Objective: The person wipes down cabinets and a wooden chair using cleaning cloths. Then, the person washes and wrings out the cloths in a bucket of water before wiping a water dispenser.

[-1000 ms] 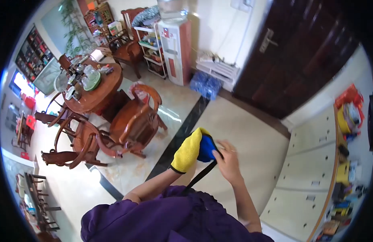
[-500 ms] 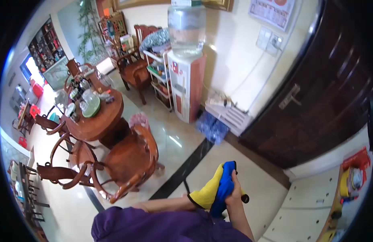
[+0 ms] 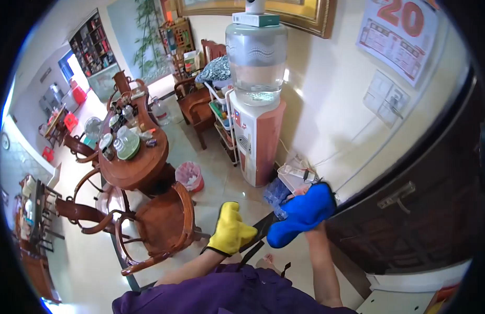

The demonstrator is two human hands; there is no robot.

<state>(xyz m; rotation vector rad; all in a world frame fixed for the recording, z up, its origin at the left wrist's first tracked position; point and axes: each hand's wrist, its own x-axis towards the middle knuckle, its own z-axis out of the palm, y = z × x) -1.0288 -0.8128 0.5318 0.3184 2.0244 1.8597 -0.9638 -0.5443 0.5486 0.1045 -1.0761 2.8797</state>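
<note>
My left hand (image 3: 231, 230) wears a yellow glove with a dark cuff edge. Its thumb sticks out to the right, apart from the fingers, and nothing shows in its grasp. To the right, my right hand (image 3: 301, 190) grips a blue glove (image 3: 300, 217), which covers most of the palm. A bit of bare skin shows past the blue fabric's upper edge, and the wrist is bare. The two gloves are apart. Below the yellow glove, a thin black bar (image 3: 250, 254) slants in front of my purple clothing (image 3: 216, 293).
A water dispenser (image 3: 255, 141) stands by the wall, beside a shelf cart (image 3: 221, 125). On the left are a wooden table (image 3: 143, 170) and a wooden armchair (image 3: 164, 222). A pink bin (image 3: 190, 177) is on the floor. A dark door (image 3: 410, 235) is on the right.
My hands were together on the blue glove; now the yellow-gloved hand has moved left, away from it. The right hand has moved up with the blue glove. The view has turned right.
</note>
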